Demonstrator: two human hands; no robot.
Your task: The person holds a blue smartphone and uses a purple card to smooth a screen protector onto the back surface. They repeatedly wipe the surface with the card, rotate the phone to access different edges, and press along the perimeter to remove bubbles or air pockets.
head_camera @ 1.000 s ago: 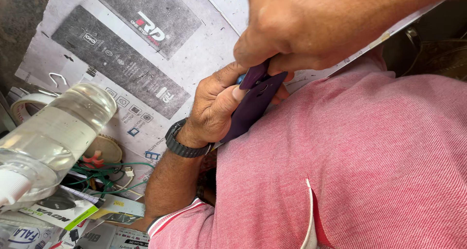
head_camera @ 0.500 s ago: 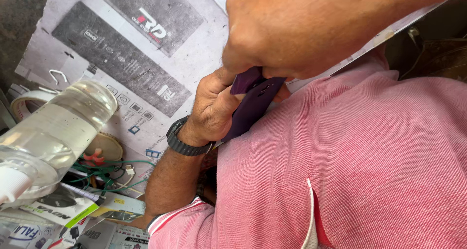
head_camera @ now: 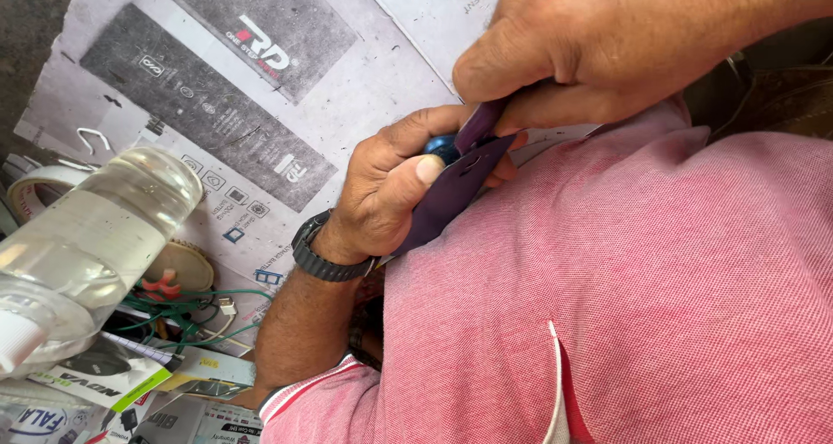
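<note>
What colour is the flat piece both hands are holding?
Dark purple, the flat piece pinched between left hand and right hand; head view.

Thing: we see a dark purple flat piece (head_camera: 447,197), thin like card or a stiff sleeve, with a small notch near its upper edge.
Pose: tilted, its long side running from lower left to upper right.
Grip: we find its upper tip pinched under the right hand (head_camera: 599,53), while the left hand (head_camera: 390,192) clasps its middle, thumb lying across the face.
Beside the grip: a small blue part (head_camera: 442,146) peeks out just above the left thumb; what it is, we cannot tell.
</note>
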